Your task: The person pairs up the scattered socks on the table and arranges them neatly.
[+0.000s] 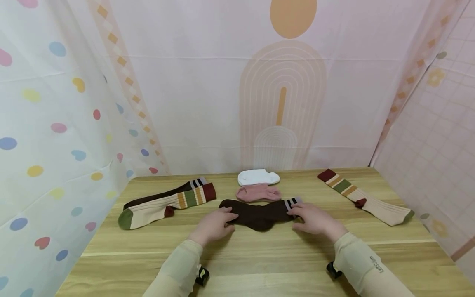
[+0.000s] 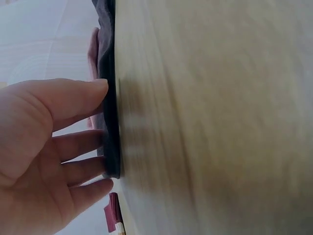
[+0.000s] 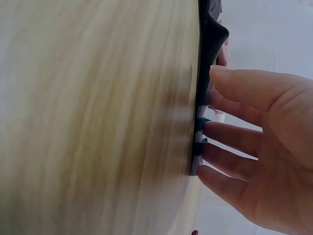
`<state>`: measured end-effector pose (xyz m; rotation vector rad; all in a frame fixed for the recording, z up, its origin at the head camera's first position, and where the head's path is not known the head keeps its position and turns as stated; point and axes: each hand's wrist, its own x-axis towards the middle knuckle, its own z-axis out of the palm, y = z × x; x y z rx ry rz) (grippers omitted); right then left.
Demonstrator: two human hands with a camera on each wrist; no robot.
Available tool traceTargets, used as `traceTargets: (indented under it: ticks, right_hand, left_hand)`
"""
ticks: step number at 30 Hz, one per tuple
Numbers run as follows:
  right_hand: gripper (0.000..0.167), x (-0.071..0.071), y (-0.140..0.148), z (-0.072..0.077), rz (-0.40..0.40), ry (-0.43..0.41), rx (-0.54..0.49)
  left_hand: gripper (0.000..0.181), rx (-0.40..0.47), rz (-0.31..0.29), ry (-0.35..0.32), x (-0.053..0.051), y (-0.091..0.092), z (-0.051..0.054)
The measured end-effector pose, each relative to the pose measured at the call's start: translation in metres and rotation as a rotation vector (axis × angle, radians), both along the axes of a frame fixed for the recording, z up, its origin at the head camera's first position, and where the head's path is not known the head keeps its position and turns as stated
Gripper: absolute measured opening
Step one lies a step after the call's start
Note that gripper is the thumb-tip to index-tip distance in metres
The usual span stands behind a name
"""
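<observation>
Hands (image 1: 215,225), two — brown socks (image 1: 256,214), two — striped socks (image 1: 148,211), two.

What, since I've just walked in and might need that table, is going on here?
A person's left hand touches the plain end of a dark brown sock lying on the wooden table, and their right hand its striped cuff. Behind it lie a pink sock and a white sock. At left, a cream sock lies in front of another dark sock; a second cream sock lies alone at right.
</observation>
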<state>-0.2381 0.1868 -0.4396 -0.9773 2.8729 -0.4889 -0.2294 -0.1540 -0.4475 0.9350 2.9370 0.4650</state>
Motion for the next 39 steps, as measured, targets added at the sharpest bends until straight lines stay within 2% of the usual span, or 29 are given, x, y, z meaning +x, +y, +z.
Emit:
traceTargets:
  ticks: [5, 8, 14, 19, 24, 27, 34, 39]
  right_hand:
    - [0.038, 0.0, 0.0, 0.001, 0.003, -0.007, 0.0]
    - [0.039, 0.001, -0.001, 0.002, -0.002, -0.017, -0.004]
    - [0.038, 0.002, -0.001, 0.002, -0.006, -0.019, -0.014]
    - [0.038, 0.002, 0.0, 0.001, -0.006, -0.023, -0.019]
    - [0.038, 0.001, 0.001, 0.0, -0.008, -0.029, -0.026]
    - [0.038, 0.001, 0.001, 0.0, -0.006, -0.031, -0.033]
    - [0.037, 0.001, 0.001, 0.001, 0.008, -0.02, -0.038]
    - [0.036, 0.0, 0.001, 0.0, 0.001, -0.025, -0.036]
  left_hand:
    - [0.041, 0.042, -0.009, -0.058, -0.001, -0.003, 0.0]
    - [0.043, 0.113, 0.008, -0.052, -0.002, -0.006, -0.001]
    - [0.04, 0.254, 0.099, 0.03, -0.003, -0.011, -0.001]
    - [0.041, 0.308, 0.185, 0.033, -0.002, -0.019, 0.001]
    - [0.041, 0.332, 0.268, 0.061, -0.005, -0.033, 0.002]
    - [0.041, 0.315, 0.313, 0.07, -0.008, -0.045, 0.004]
    - [0.042, 0.27, 0.46, 0.072, -0.012, -0.073, 0.01]
    - [0.04, 0.286, 0.497, 0.096, -0.013, -0.088, 0.013]
